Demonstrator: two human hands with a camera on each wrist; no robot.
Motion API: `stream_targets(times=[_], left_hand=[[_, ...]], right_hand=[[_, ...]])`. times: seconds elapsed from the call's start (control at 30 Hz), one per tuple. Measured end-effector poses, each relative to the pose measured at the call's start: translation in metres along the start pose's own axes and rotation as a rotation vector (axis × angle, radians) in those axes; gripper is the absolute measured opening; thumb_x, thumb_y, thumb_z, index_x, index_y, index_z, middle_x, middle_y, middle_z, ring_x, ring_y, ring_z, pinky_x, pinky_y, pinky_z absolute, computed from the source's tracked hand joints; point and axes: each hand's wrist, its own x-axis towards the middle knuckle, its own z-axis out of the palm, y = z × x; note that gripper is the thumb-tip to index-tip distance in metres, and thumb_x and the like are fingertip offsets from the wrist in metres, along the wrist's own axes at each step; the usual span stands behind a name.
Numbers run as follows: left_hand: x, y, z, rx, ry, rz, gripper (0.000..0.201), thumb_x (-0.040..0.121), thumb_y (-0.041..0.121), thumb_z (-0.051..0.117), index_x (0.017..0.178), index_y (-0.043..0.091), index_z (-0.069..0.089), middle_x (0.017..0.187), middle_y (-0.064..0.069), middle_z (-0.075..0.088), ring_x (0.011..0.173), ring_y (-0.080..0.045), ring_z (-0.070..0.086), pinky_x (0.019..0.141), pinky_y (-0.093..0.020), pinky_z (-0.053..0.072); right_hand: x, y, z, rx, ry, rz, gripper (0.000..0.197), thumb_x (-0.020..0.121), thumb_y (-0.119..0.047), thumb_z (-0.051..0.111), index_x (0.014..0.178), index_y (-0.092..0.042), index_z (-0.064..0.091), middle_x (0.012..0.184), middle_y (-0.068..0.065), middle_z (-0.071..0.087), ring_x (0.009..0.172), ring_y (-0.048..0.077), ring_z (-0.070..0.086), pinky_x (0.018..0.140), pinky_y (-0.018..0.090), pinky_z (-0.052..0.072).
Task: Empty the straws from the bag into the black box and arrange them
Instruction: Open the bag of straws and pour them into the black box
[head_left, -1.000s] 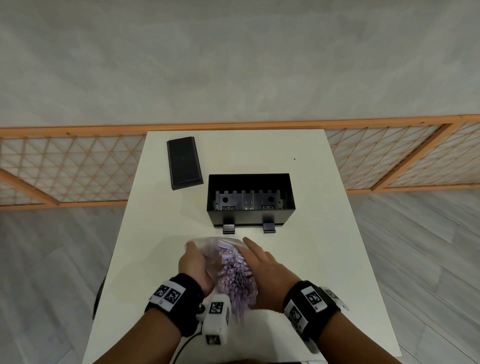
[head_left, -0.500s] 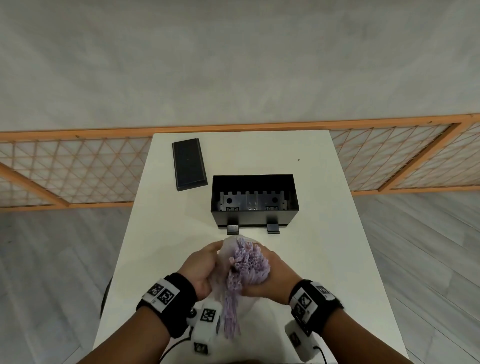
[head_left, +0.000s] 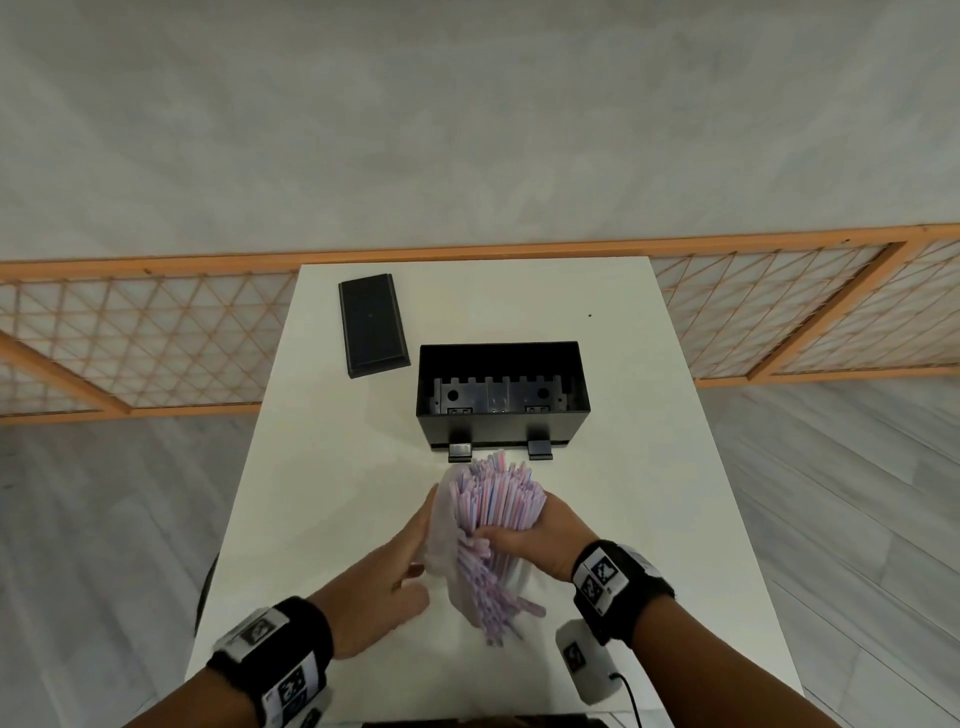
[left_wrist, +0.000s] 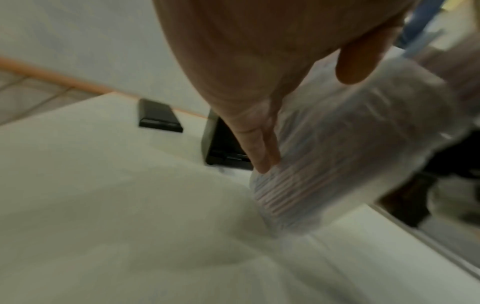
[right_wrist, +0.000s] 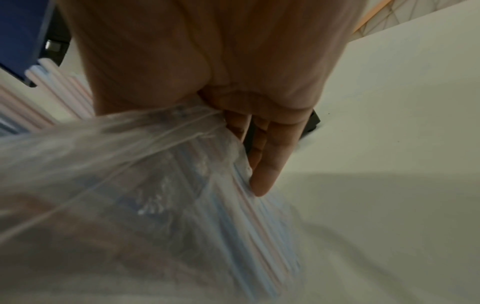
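- Head view: the right hand (head_left: 540, 535) curls round the straws (head_left: 498, 512), just in front of the box (head_left: 503, 397); the left hand (head_left: 387, 582), fingers straight, lies against the bag (head_left: 441, 525). A lid (head_left: 371, 325) lies left of the box on the table (head_left: 649, 493).
- Left wrist: blurred; straight fingers (left_wrist: 255, 148) touch the bag (left_wrist: 345, 148) in front of the box (left_wrist: 221, 144).
- Right wrist: fingers (right_wrist: 270, 156) wrap bag (right_wrist: 124, 174) and straws (right_wrist: 259, 222).

white table (head_left: 649, 467), grey wall (head_left: 467, 130), orange lattice fence (head_left: 130, 338), pale plank floor (head_left: 93, 519).
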Motion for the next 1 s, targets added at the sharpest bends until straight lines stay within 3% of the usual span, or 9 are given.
stream_targets(times=[0.13, 0.23, 0.3, 0.37, 0.5, 0.7, 0.77, 0.87, 1.0], left_hand=[[-0.004, 0.015, 0.022, 0.237, 0.072, 0.061, 0.138, 0.074, 0.057, 0.086, 0.150, 0.053, -0.028, 0.160, 0.039, 0.013, 0.141, 0.020, 0.025, 0.115, -0.014, 0.034], [0.010, 0.021, 0.043, -0.007, 0.172, 0.089, 0.150, 0.062, 0.046, 0.098, 0.158, 0.040, -0.017, 0.156, 0.031, 0.024, 0.139, 0.015, 0.035, 0.112, -0.014, 0.038], [0.027, 0.013, 0.047, -0.233, 0.286, 0.131, 0.110, 0.070, 0.031, 0.097, 0.157, 0.018, 0.031, 0.146, -0.001, 0.056, 0.135, -0.021, 0.055, 0.111, -0.042, 0.049], [0.034, 0.008, 0.040, -0.442, 0.385, 0.149, 0.064, 0.078, 0.026, 0.092, 0.132, 0.010, 0.062, 0.124, -0.015, 0.071, 0.119, -0.037, 0.066, 0.104, -0.057, 0.052], [0.028, 0.006, 0.015, -0.661, 0.369, 0.163, 0.070, 0.076, 0.028, 0.090, 0.138, 0.016, 0.059, 0.131, -0.014, 0.070, 0.123, -0.032, 0.066, 0.103, -0.048, 0.054], [0.021, 0.005, 0.003, -0.546, 0.202, 0.117, 0.058, 0.086, -0.001, 0.076, 0.139, 0.010, 0.056, 0.130, -0.011, 0.071, 0.122, -0.029, 0.067, 0.101, -0.034, 0.055], [0.022, 0.000, 0.003, -0.519, 0.190, 0.111, 0.057, 0.088, -0.005, 0.073, 0.140, 0.010, 0.056, 0.131, -0.011, 0.070, 0.123, -0.029, 0.067, 0.103, -0.035, 0.054], [0.023, -0.010, 0.011, -0.511, 0.214, 0.036, 0.059, 0.088, -0.001, 0.076, 0.141, 0.014, 0.056, 0.132, -0.007, 0.070, 0.124, -0.025, 0.066, 0.103, -0.033, 0.054], [0.027, -0.011, 0.018, -0.509, 0.281, -0.081, 0.044, 0.092, 0.029, 0.074, 0.133, 0.018, 0.063, 0.118, -0.003, 0.077, 0.111, -0.022, 0.072, 0.084, -0.024, 0.057]], right_hand=[[0.003, -0.005, 0.006, -0.078, 0.049, 0.023, 0.056, 0.068, -0.064, 0.075, 0.117, -0.038, 0.068, 0.104, -0.015, 0.074, 0.097, -0.001, 0.068, 0.094, 0.032, 0.056], [-0.001, -0.013, 0.016, -0.128, 0.081, 0.025, 0.055, 0.066, -0.065, 0.069, 0.113, -0.036, 0.068, 0.099, -0.015, 0.072, 0.090, -0.002, 0.066, 0.087, 0.028, 0.056], [-0.003, -0.019, 0.021, -0.144, 0.079, -0.001, 0.055, 0.066, -0.063, 0.067, 0.113, -0.034, 0.066, 0.102, -0.014, 0.072, 0.093, 0.001, 0.066, 0.088, 0.026, 0.055], [-0.006, -0.025, 0.021, -0.205, 0.004, -0.052, 0.051, 0.072, -0.056, 0.063, 0.118, -0.033, 0.066, 0.107, -0.019, 0.068, 0.098, -0.008, 0.062, 0.090, 0.018, 0.050], [-0.016, -0.031, 0.006, -0.143, -0.140, -0.126, 0.051, 0.085, -0.012, 0.071, 0.131, -0.025, 0.054, 0.111, -0.034, 0.054, 0.098, -0.032, 0.050, 0.086, -0.004, 0.036], [-0.030, -0.039, -0.006, 0.009, -0.184, -0.142, 0.072, 0.083, 0.001, 0.075, 0.146, -0.021, 0.047, 0.128, -0.024, 0.066, 0.121, -0.003, 0.060, 0.103, 0.016, 0.045], [-0.031, -0.040, -0.011, 0.021, -0.233, -0.129, 0.078, 0.084, -0.006, 0.080, 0.151, -0.021, 0.041, 0.140, -0.008, 0.061, 0.131, 0.010, 0.056, 0.115, 0.036, 0.042], [-0.038, -0.035, -0.017, 0.095, -0.331, -0.111, 0.079, 0.088, 0.002, 0.074, 0.154, -0.017, 0.035, 0.146, 0.008, 0.056, 0.137, 0.028, 0.052, 0.117, 0.053, 0.035], [-0.055, -0.033, -0.025, 0.273, -0.438, -0.088, 0.085, 0.089, 0.011, 0.062, 0.158, -0.019, 0.023, 0.153, 0.012, 0.048, 0.143, 0.032, 0.043, 0.119, 0.056, 0.031]])
